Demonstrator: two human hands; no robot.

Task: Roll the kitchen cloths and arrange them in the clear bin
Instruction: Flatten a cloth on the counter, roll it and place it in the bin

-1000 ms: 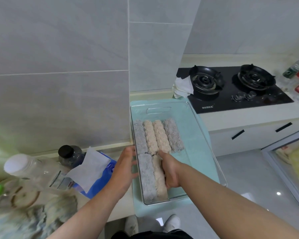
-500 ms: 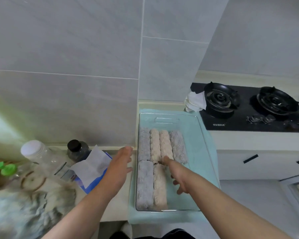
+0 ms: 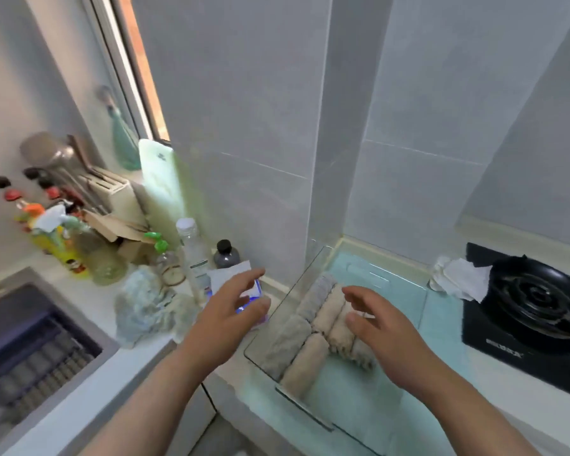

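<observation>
1. A clear bin point(image 3: 402, 297) sits on a pale green mat point(image 3: 359, 406) on the counter, against the tiled wall.
2. Rolled cloths point(image 3: 326, 311), grey and beige, lie side by side in two rows along the bin's left part.
3. The right hand point(image 3: 385, 327) hovers over the rolls, fingers spread, holding nothing.
4. The left hand point(image 3: 234, 311) hangs just left of the bin, fingers spread and empty.
5. A loose crumpled cloth point(image 3: 145, 307) lies near the sink point(image 3: 23, 340), with bottles point(image 3: 191, 251) behind it.
6. Crumpled white paper point(image 3: 458, 278) rests beside the black stove point(image 3: 533, 304).
</observation>
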